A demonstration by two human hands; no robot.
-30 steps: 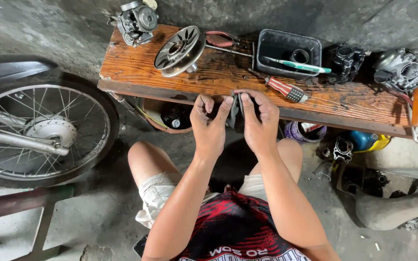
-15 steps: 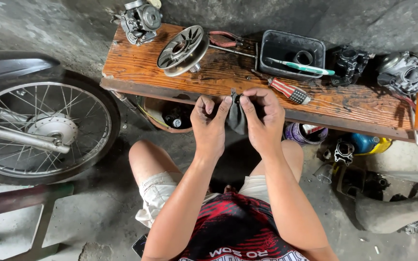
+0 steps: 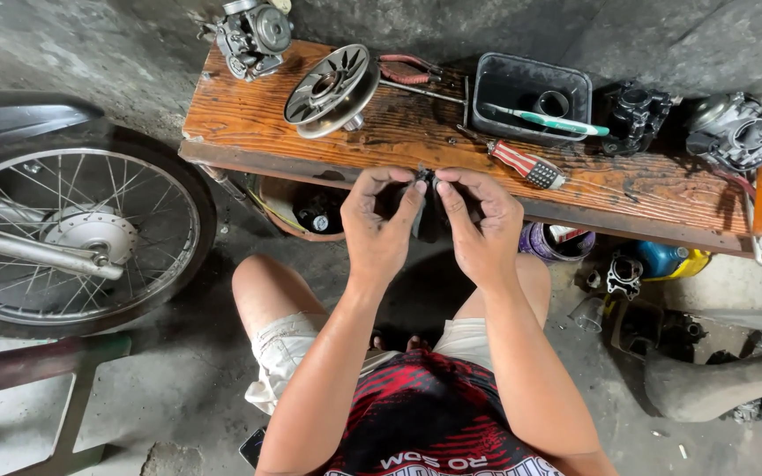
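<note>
Hands (image 3: pixel 429 220) pinch small dark part (image 3: pixel 423 187).

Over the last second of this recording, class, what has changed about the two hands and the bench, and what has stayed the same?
Both hands drew slightly back from the wooden bench toward the body. The left hand and right hand keep their fingertip grip on a small dark part between them; what it is cannot be told. The pulley disc, the black tray, the striped-handled screwdriver and the spoked wheel stayed put.

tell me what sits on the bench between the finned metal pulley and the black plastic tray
In the head view, red-handled pliers lie between the finned pulley and the black tray on the wooden bench.
</note>
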